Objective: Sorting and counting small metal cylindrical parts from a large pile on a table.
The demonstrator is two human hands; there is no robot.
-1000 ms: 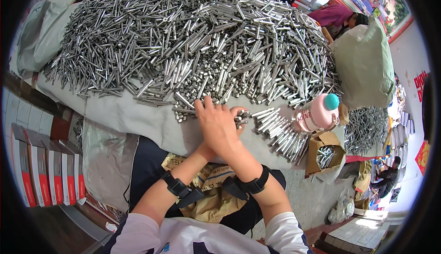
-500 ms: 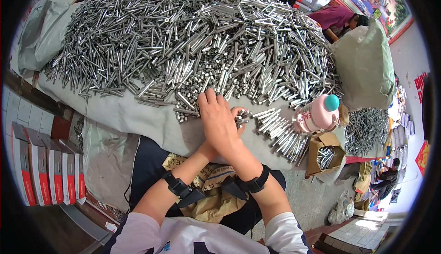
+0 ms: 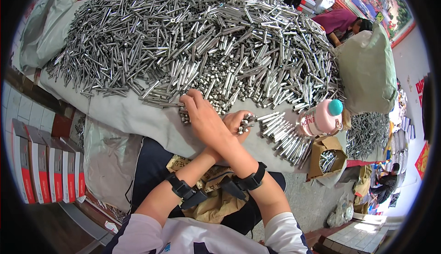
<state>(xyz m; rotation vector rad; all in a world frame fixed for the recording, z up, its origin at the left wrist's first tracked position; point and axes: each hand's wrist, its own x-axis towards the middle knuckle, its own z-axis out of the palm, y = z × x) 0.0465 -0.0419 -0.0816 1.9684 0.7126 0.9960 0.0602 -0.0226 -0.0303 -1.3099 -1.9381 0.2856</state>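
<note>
My forearms cross, the right lying over the left. My left hand (image 3: 235, 120) is closed round a small bundle of short metal tubes (image 3: 247, 124), their ends poking out to the right. Left of it, my right hand (image 3: 204, 122) reaches to the near edge of a large heap of metal tubes (image 3: 183, 29). Its visible fingers are bent and apart, touching loose tubes; its thumb is hidden. Several short tubes (image 3: 184, 116) show beside and under that hand. To the right, a row of tubes (image 3: 287, 137) lies fanned out on the grey cloth (image 3: 151, 121).
A pink bottle with a teal cap (image 3: 320, 118) stands beside the row. Near it is an open cardboard box (image 3: 317, 164) holding tubes. A pale green sack (image 3: 367, 70) sits at right. Two people work at the far right; another sits farther back. Red-and-white boxes (image 3: 55, 171) line the left.
My right hand has shifted left along the heap's near edge, and its fingers have bent. My left hand now shows more clearly, with the bundle still in it.
</note>
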